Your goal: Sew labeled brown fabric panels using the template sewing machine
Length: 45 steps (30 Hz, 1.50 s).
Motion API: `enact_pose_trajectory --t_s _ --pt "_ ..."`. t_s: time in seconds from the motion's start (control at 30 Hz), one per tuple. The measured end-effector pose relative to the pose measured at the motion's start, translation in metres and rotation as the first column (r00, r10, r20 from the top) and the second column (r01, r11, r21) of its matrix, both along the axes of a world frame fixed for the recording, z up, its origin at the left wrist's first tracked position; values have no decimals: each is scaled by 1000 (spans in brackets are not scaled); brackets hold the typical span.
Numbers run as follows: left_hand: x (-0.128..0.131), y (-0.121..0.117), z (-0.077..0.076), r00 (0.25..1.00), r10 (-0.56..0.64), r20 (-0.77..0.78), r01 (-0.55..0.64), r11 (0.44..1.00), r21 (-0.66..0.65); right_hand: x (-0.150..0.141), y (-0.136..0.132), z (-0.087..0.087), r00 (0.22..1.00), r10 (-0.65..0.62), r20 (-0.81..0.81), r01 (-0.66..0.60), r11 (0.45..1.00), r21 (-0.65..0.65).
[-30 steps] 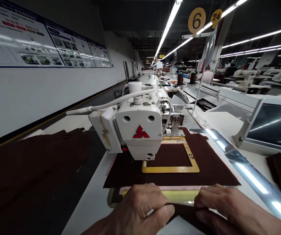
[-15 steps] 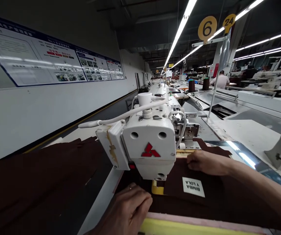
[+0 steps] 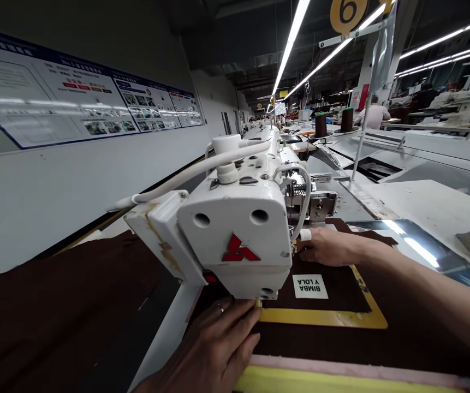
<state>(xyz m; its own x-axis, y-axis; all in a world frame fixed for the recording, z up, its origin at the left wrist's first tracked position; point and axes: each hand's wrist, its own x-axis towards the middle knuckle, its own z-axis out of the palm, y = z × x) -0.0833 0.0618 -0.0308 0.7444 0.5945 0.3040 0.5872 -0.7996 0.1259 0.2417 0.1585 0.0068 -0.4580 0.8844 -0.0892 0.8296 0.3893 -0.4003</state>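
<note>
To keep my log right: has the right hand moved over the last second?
Yes: the right hand has moved forward, to beside the white machine head.

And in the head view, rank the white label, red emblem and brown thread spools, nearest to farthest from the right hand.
1. White label: just on the near side of the right hand.
2. Red emblem: to the hand's left, on the machine head.
3. Brown thread spools: well beyond, in the background.
</note>
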Motion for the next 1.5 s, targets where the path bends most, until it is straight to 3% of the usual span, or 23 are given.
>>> enact_pose_trajectory --t_s 0.17,0.33,0.5,0.67,0.8,1.0,1.17,1.33,1.5 --pt "5 1 -2 998 50 -39 -51 998 -25 -4 0 0 999 51 4 -51 999 -14" --pt "9 1 -6 993 101 -67 -108 990 -96 -5 -3 -4 997 40 72 -45 997 69" --pt "13 4 -7 986 161 -44 -166 968 -186 -25 -36 -9 993 -7 120 -22 969 246" --pt "12 5 -4 991 135 6 -131 974 -185 -55 -65 -22 989 126 83 -145 940 308" --pt "10 6 -3 992 129 -17 -130 974 -187 -61 -65 -31 990 112 81 -133 939 318" --pt "16 9 -3 987 156 -43 -161 967 -198 -60 -62 -28 994 95 57 -107 954 279" --pt "3 10 -7 997 66 -32 -70 985 -155 -61 -67 -21 995 78 67 -91 969 231" --pt "-13 14 2 1000 16 21 -12 985 -171 -62 -67 -20 995 78 60 -90 969 231" --pt "-5 16 6 999 42 0 -42 981 -192 -62 -65 -24 996 82 46 -91 962 256"
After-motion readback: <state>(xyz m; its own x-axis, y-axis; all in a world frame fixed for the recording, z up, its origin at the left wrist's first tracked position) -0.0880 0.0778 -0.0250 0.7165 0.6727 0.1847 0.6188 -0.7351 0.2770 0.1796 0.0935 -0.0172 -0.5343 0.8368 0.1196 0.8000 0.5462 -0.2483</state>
